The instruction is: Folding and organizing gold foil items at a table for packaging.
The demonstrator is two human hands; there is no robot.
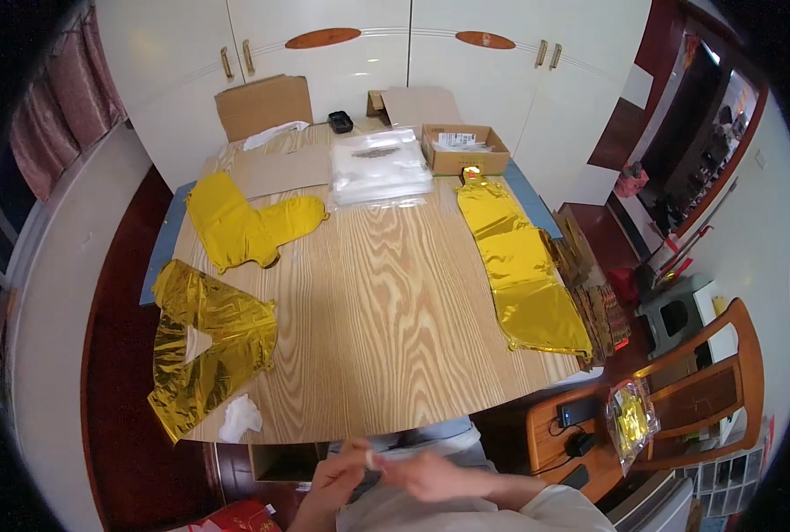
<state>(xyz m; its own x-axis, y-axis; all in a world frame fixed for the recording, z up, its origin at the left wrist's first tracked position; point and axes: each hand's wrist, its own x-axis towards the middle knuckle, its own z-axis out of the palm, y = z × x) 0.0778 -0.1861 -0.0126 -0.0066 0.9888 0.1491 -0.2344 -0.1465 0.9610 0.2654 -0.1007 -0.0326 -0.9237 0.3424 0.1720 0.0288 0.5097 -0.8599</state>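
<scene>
In front of my body, below the table's near edge, both hands are close together. The fingers of my left hand [340, 472] are bent and pressed together. My right hand [432, 477] is curled toward it, blurred by motion. Between them shows a small pale piece [371, 459], too small to name. On the table's left lie two flat gold foil balloons: an angled one [235, 222] farther off and a creased, wide one [213, 324] nearer. A long gold foil balloon [523, 275] lies along the right edge. Crumpled white tissue [240, 418] sits at the near left corner.
A stack of clear plastic bags [381, 168] lies at the back of the wood-grain table [386, 310], beside an open cardboard box [467, 160] and a small black tray [340, 121]. At right, a wooden chair [723, 381] carries a bag of gold foil [631, 417] and black devices [578, 412].
</scene>
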